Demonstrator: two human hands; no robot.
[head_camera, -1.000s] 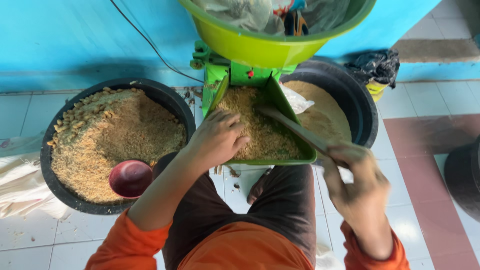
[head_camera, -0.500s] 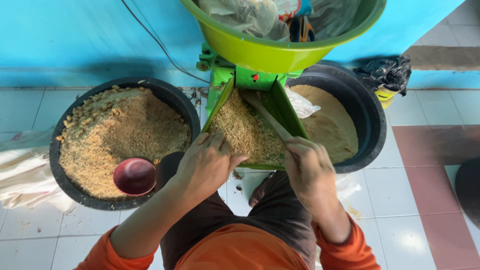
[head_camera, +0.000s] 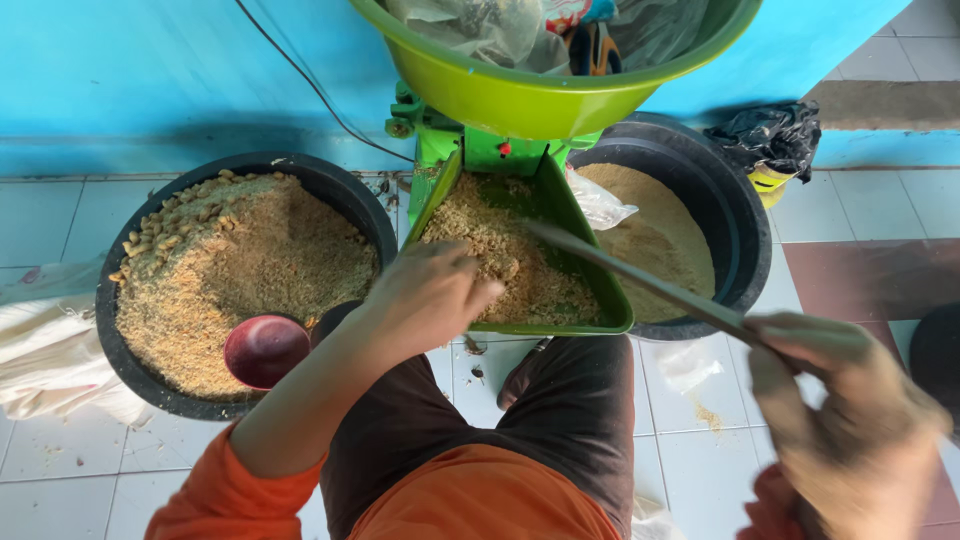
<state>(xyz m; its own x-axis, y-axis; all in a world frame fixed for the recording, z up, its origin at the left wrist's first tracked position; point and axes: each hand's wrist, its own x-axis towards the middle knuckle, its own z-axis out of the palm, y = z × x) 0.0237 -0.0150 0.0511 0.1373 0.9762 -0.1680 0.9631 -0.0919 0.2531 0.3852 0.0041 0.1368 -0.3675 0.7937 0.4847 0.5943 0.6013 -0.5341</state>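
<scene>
both hands work at the green tray (head_camera: 610, 312): left hand (head_camera: 428, 292) lies loosely curled, palm down, on the coarse meal (head_camera: 510, 262) at the tray's near left; right hand (head_camera: 850, 420), near right and blurred, grips a long stick (head_camera: 640, 280) reaching into the meal. a red scoop (head_camera: 265, 350) sits in the left black tub (head_camera: 120, 285).

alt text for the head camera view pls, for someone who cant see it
A person's left hand rests in coarse tan meal in a green metal chute while the right hand holds a long thin stick over it. Round black tubs of meal flank it.
</scene>
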